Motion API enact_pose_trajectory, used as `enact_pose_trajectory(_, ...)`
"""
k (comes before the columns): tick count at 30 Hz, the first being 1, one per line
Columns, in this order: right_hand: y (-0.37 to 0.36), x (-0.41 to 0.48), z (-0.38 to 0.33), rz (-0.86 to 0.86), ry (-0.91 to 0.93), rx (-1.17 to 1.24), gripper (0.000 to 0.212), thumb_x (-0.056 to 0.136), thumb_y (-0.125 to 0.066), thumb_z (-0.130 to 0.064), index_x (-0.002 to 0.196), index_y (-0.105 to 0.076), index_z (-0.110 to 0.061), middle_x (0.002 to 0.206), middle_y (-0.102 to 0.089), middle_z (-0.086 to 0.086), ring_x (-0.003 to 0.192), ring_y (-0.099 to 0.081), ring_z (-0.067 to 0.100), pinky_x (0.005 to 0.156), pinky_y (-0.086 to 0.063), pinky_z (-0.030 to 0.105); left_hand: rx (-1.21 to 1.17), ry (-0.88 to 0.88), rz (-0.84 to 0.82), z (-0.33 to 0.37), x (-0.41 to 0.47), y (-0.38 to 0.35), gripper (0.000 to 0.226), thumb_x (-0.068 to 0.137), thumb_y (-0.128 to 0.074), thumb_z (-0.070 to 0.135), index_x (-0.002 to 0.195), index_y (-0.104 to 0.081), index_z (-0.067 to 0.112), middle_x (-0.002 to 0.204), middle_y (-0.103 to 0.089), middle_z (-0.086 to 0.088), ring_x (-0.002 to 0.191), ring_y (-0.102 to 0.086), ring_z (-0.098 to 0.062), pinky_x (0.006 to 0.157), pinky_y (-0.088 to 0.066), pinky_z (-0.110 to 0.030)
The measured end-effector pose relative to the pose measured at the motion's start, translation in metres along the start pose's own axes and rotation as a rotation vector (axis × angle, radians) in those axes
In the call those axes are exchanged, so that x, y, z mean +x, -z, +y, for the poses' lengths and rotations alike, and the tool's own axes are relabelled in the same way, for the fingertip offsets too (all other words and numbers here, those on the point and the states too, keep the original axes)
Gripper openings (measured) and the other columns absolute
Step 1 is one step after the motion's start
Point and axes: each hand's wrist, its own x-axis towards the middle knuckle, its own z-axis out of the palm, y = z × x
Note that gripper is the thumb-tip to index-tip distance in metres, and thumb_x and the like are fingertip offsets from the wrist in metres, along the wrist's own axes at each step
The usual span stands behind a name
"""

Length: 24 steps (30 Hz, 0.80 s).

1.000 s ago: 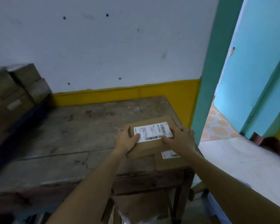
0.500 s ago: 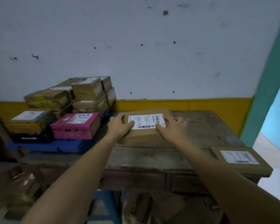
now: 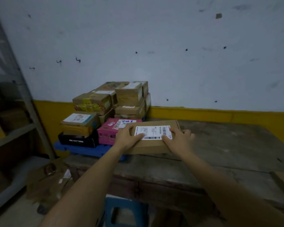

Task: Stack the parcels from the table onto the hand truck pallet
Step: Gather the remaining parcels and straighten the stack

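Parcel (image 3: pixel 154 131) shifted left toward pallet (image 3: pixel 75 147), clasped between left grip (image 3: pixel 126 138) and right grip (image 3: pixel 179 139).

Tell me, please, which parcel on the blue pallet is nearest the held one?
The pink parcel, at the front right, behind the left hand on the held parcel; the black parcel and brown parcels sit farther off.

Pocked white wall (image 3: pixel 170 30), yellow skirting (image 3: pixel 203 114), grey shelving (image 3: pixel 11 136).

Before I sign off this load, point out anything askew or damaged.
The yellow-taped parcel looks skewed, not square with the labelled parcel below it. Crumpled cardboard lies on the floor left of the table. The held flat parcel looks intact.
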Motion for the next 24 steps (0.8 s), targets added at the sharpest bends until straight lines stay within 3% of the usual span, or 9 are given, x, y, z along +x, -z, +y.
enact_pose_trajectory(8, -0.048, 0.085, -0.041, 0.007, -0.041, 0.003, 0.057, 0.085, -0.054, -0.049, 0.137, -0.043, -0.027, 0.135, -0.033, 0.015, 0.124, -0.025, 0.030, 0.101, -0.029, 0.036, 0.181, 0.072, 0.044, -0.022, 0.099, 0.026, 0.082, 0.070, -0.064, 0.064, 0.135, -0.042, 0.020, 0.137, -0.049, -0.004, 0.123, -0.046, -0.026, 0.095, -0.040, -0.035)
enact_pose_trajectory(11, -0.069, 0.106, -0.055, -0.011, -0.064, 0.028, 0.055, 0.085, -0.055, -0.048, 0.133, -0.045, -0.024, 0.136, -0.031, 0.013, 0.125, -0.024, 0.029, 0.100, -0.029, 0.037, 0.168, 0.096, 0.036, -0.039, 0.128, 0.036, 0.083, 0.068, -0.066, 0.065, 0.135, -0.043, 0.022, 0.137, -0.049, -0.003, 0.124, -0.044, -0.025, 0.099, -0.042, -0.038)
enact_pose_trajectory(20, -0.134, 0.118, -0.104, -0.039, -0.144, 0.086, 0.051, 0.087, -0.054, -0.042, 0.133, -0.041, -0.022, 0.135, -0.029, 0.014, 0.126, -0.024, 0.030, 0.104, -0.027, 0.039, 0.192, 0.023, -0.050, -0.088, 0.180, 0.072, 0.048, 0.077, -0.068, 0.049, 0.118, -0.061, 0.024, 0.125, -0.060, -0.004, 0.111, -0.055, -0.023, 0.088, -0.046, -0.034)
enact_pose_trajectory(24, -0.151, 0.117, -0.114, -0.015, -0.187, 0.051, 0.051, 0.086, -0.055, -0.042, 0.132, -0.043, -0.022, 0.134, -0.031, 0.015, 0.125, -0.024, 0.030, 0.104, -0.026, 0.038, 0.245, -0.003, -0.122, -0.103, 0.189, 0.072, 0.043, 0.083, -0.061, 0.045, 0.121, -0.061, 0.026, 0.130, -0.056, -0.008, 0.122, -0.049, -0.026, 0.097, -0.044, -0.036)
